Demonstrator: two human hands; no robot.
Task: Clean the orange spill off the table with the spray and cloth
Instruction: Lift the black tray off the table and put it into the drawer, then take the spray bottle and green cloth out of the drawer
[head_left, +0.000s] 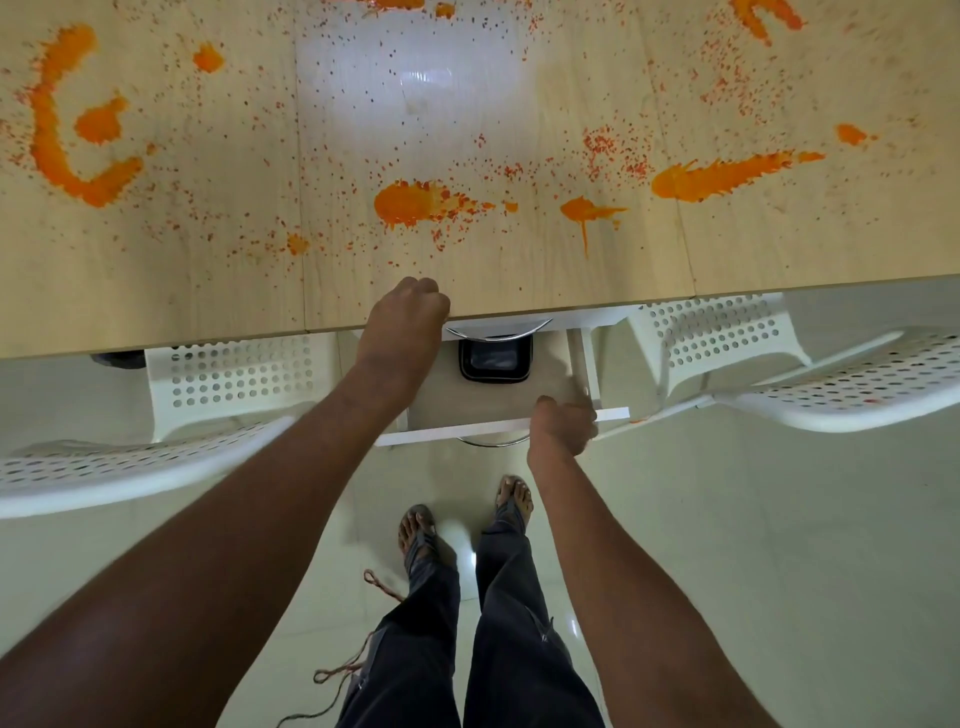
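Orange spill covers the light wooden table (156, 291): a big blob (410, 203) near the front edge, a long streak (722, 175) at right, a curved smear (57, 140) at left, and fine specks all over. No spray or cloth is in view. My left hand (402, 317) sits curled in a fist on the table's front edge and holds nothing I can see. My right hand (563, 423) grips the white front panel of an open drawer (457, 432) under the table. A black, tray-like thing (496, 359) lies inside the drawer.
White perforated chairs stand under and beside the table, on the left (223, 374) and on the right (727, 332), with further white perforated parts nearer me at left (130, 467) and right (857, 384). My feet stand on a glossy pale floor (727, 519). A brown cord (358, 660) hangs by my left leg.
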